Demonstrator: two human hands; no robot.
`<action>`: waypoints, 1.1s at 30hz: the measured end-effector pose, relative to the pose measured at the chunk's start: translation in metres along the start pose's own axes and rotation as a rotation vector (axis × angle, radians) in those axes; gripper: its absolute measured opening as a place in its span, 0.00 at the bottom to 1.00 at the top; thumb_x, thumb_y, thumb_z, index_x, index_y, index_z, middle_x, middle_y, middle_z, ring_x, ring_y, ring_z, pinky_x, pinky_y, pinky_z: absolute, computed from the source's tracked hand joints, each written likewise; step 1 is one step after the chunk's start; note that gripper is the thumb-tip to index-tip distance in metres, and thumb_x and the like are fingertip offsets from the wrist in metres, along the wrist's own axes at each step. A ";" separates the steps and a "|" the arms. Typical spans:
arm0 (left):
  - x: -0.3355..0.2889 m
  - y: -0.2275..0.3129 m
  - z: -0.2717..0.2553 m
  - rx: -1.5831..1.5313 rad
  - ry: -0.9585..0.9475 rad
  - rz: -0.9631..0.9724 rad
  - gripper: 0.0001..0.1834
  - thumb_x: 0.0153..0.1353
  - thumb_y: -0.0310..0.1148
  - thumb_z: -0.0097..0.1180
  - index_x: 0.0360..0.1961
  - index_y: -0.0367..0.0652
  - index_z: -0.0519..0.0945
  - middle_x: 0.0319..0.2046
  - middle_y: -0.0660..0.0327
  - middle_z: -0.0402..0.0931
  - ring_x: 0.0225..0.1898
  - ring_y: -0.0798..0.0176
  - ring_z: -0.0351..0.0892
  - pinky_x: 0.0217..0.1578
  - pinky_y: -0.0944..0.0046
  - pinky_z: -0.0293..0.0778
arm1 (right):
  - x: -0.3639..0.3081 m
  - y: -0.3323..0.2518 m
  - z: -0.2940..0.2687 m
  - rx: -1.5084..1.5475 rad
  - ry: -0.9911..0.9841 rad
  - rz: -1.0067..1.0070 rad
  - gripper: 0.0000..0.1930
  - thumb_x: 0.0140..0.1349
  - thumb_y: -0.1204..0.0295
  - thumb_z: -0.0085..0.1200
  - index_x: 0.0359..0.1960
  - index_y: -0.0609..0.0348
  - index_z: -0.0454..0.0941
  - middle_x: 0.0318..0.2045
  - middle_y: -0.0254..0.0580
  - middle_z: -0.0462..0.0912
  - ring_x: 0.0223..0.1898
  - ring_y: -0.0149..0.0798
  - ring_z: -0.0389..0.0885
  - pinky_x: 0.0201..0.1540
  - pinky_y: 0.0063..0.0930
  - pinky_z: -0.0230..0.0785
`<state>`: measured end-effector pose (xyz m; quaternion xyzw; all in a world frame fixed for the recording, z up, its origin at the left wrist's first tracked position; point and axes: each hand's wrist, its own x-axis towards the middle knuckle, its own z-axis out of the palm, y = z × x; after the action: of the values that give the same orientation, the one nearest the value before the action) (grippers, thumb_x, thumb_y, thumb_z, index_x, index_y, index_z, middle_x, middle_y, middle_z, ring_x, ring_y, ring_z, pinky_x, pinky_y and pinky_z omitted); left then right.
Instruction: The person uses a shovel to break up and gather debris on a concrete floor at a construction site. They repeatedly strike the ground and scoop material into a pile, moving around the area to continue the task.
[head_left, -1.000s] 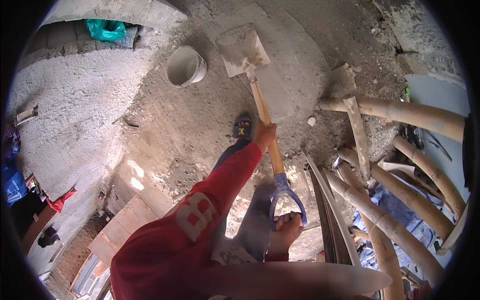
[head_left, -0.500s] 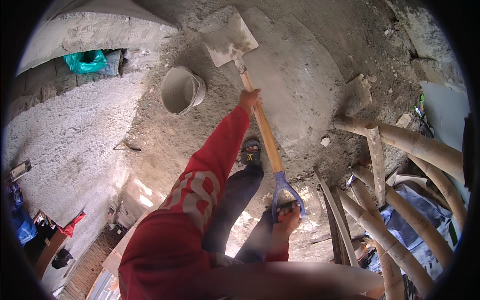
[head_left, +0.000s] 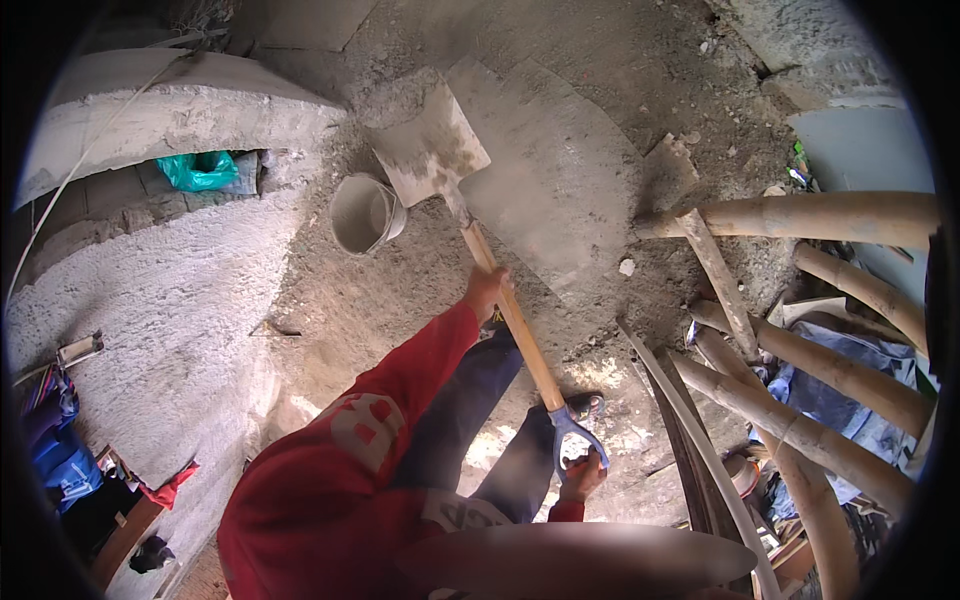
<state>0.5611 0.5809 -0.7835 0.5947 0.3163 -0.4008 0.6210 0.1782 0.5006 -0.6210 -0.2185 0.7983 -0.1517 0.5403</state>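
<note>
A shovel [head_left: 518, 328] with a wooden shaft, a blue D-shaped grip and a square metal blade [head_left: 428, 150] slants across the middle of the view. My left hand [head_left: 487, 288] is wrapped round the upper part of its shaft, below the blade. At the other end, my right hand [head_left: 583, 476] closes on the blue grip. Grey dust or mortar smears the blade, which is over a broad flat sheet [head_left: 560, 170] coated in grey. To the left of the blade stands a grey bucket [head_left: 362, 222], its inside coated with grey residue. I cannot tell whether the blade touches the sheet.
Several bamboo poles [head_left: 800, 425] lean and cross at the right, over crumpled blue cloth [head_left: 835, 385]. A rough pale wall [head_left: 170, 290] runs along the left, with a green plastic bag [head_left: 197, 172] in a recess. Rubble and a small white stone [head_left: 627, 267] lie on the ground.
The shovel has shifted left and lower in the picture, its blade now nearer the bucket. Both hands keep their hold. The whole view has also shifted.
</note>
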 end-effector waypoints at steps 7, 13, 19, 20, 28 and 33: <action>-0.209 -0.053 -0.007 -0.074 -0.101 -0.254 0.11 0.59 0.29 0.59 0.42 0.44 0.73 0.34 0.59 0.74 0.34 0.54 0.80 0.39 0.53 0.78 | -0.085 -0.027 -0.188 -0.161 0.233 -0.181 0.11 0.58 0.72 0.60 0.24 0.59 0.70 0.13 0.32 0.65 0.09 0.28 0.61 0.14 0.34 0.71; -0.326 -0.085 -0.087 1.014 -0.671 0.810 0.19 0.62 0.29 0.60 0.52 0.38 0.71 0.43 0.56 0.78 0.45 0.57 0.81 0.49 0.56 0.77 | -0.149 -0.028 -0.298 -0.317 0.323 -0.229 0.10 0.59 0.71 0.58 0.24 0.61 0.71 0.13 0.34 0.67 0.09 0.29 0.64 0.14 0.30 0.70; -0.353 -0.124 -0.148 0.777 -0.628 0.589 0.15 0.66 0.31 0.57 0.49 0.38 0.71 0.43 0.56 0.76 0.49 0.57 0.78 0.55 0.55 0.73 | -0.135 0.002 -0.345 -0.243 0.126 -0.323 0.11 0.58 0.70 0.59 0.24 0.61 0.71 0.12 0.35 0.68 0.10 0.30 0.67 0.14 0.30 0.69; -0.356 -0.134 -0.158 0.706 -0.648 0.536 0.14 0.66 0.31 0.57 0.49 0.38 0.71 0.43 0.56 0.75 0.49 0.56 0.78 0.55 0.54 0.73 | -0.141 0.005 -0.354 -0.251 0.130 -0.309 0.10 0.58 0.71 0.58 0.24 0.61 0.71 0.13 0.35 0.69 0.10 0.31 0.67 0.15 0.30 0.69; -0.505 -0.128 -0.107 0.164 -0.183 -0.086 0.10 0.64 0.32 0.59 0.41 0.40 0.73 0.38 0.56 0.76 0.43 0.50 0.80 0.50 0.47 0.77 | -0.143 0.093 -0.453 -0.075 0.022 -0.303 0.07 0.55 0.72 0.58 0.26 0.62 0.74 0.14 0.35 0.72 0.11 0.30 0.71 0.14 0.29 0.70; -0.606 -0.194 -0.075 0.316 -0.292 -0.253 0.15 0.64 0.30 0.60 0.50 0.39 0.72 0.47 0.55 0.75 0.52 0.51 0.76 0.61 0.45 0.70 | -0.163 0.159 -0.597 0.106 0.157 -0.284 0.07 0.52 0.72 0.60 0.28 0.63 0.78 0.17 0.35 0.74 0.15 0.30 0.72 0.15 0.29 0.71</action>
<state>0.1080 0.7342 -0.3575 0.5762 0.2284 -0.6014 0.5042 -0.3533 0.7245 -0.3466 -0.2879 0.7900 -0.2849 0.4603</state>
